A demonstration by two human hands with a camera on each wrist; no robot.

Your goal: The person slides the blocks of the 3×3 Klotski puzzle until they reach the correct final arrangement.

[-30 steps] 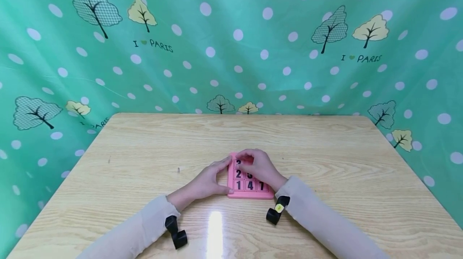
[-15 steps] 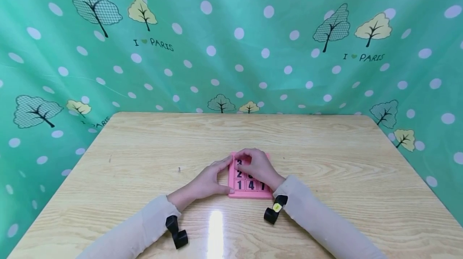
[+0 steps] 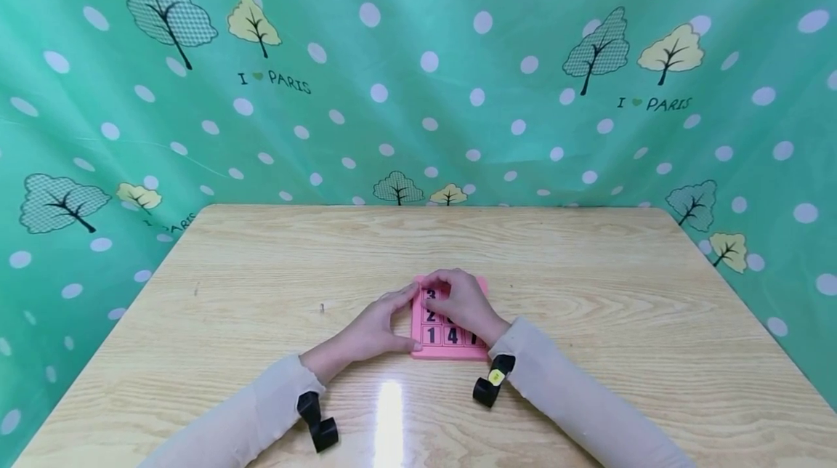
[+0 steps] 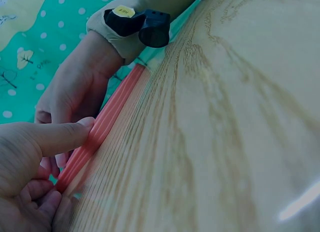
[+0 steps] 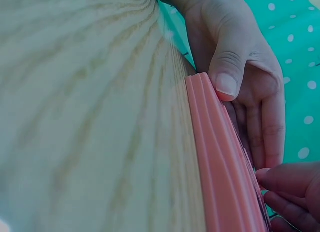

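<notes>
A pink sliding number puzzle lies flat on the table, its raised frame around tiles with black numbers. Digits 1, 2, 3 run up its left column, and a 4 shows beside the 1. My left hand holds the frame's left side, thumb at the near corner and fingers at the far one. Bent over the tiles is my right hand, its thumb and index fingertips down around the 3 tile. That hand hides much of the middle and right columns. In the left wrist view, the left thumb presses the puzzle's ridged edge.
The wooden table spreads around the puzzle. A black wrist camera sits on the left sleeve, and another wrist camera on the right. Behind the table hangs a green dotted curtain.
My right hand and wrist have shifted slightly left over the puzzle, and its near right corner is now more covered. The left hand keeps its place on the frame.
</notes>
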